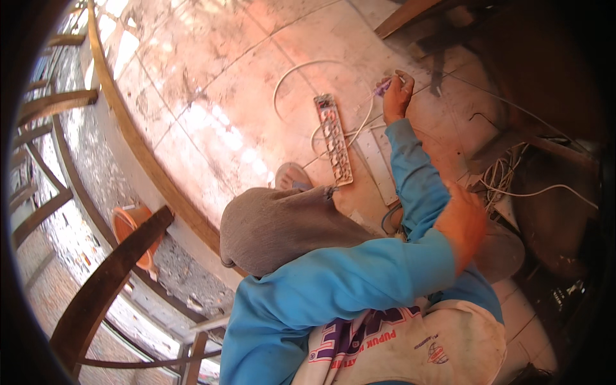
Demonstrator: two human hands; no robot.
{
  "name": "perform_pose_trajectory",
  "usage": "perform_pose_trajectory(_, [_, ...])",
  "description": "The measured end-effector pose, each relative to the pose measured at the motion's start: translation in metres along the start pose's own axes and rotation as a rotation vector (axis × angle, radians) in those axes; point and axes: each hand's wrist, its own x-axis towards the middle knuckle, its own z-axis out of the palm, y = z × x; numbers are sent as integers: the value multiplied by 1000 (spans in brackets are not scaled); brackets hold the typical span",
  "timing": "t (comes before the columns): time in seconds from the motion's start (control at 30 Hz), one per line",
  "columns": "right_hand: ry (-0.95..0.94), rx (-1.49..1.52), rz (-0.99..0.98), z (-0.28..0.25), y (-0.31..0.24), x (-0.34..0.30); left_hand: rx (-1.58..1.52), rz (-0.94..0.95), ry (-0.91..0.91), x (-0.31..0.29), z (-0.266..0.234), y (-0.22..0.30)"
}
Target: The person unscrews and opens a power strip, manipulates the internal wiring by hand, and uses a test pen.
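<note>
Our right hand (398,96): fingers curled in, thumb side up, pinching a small purple piece (383,88) at the fingertips, over the far part of the tiled floor (218,70). Piece is mostly hidden by the fingers; can't tell its kind.

Our left hand (465,221): crossed over by our right forearm near the elbow. Fingers hidden, so we can't tell how far open it is or if it has hold of anything.

Just left of the right hand: white cable (319,61), looping across the floor. Can't tell if it runs into our grip.

Next out, socket strip (333,141): long, pale, row of openings along it, lying slantwise on the floor, well in from the floor's left edge. Near end is by our knee. Flat white bar (376,163) lies between strip and right sleeve, roughly alongside.

Sandalled foot (292,175) sits left of the strip's near end. Tangled cables (504,178) right of our forearm, by dark wooden furniture (513,138).

Floor's left edge: curved wooden rim (119,106). Orange bucket (131,231) beyond it, behind a dark wooden bar (109,285).
</note>
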Motion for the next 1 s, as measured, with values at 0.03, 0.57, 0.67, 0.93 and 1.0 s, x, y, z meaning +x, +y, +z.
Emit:
perform_pose_trajectory(0.03, [7, 81, 87, -8, -13, 1, 24, 0, 4, -1, 3, 0])
perform_pose_trajectory(0.57, [-362, -1147, -383, -245, -285, 119, 4, 147, -164, 63, 35, -60])
perform_pose_trajectory(0.67, [-389, -1218, -563, -276, -316, 103, -38, 112, -187, 66, 30, -70])
perform_pose_trajectory(0.93, [-150, -513, -628, -387, -418, 44, -398, 174, -349, 125, 9, -96])
perform_pose_trajectory(1.0, [109, -388, -988, -398, -450, 57, -373, 219, -300, 160, -31, -84])
